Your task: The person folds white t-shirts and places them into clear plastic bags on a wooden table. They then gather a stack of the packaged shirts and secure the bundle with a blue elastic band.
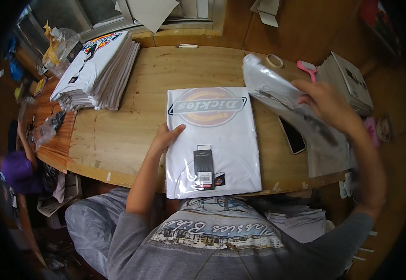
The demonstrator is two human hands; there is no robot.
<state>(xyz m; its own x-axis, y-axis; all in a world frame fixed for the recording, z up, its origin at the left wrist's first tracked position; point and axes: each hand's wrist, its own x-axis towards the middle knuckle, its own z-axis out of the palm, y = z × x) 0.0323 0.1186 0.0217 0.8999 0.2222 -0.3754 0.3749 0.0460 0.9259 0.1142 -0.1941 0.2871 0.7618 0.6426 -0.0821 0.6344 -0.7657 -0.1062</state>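
Note:
A folded white T-shirt lies in front of me, with a printed emblem, a black hang tag and a glossy clear plastic cover. At its left edge is my left hand, thumb on top and the other fingers partly hidden. To the right, my raised right hand is closed on a clear plastic bag. That bag hangs in a crumpled curve, its far end beside the shirt's upper right corner. More clear plastic lies below my right hand; whether it is the same piece, I cannot tell.
A stack of folded white T-shirts stands at the far left of the wooden table. Rightward are a phone, a tape roll, a pink-handled roller and a pile of flat packs. A person in a purple cap is leftward.

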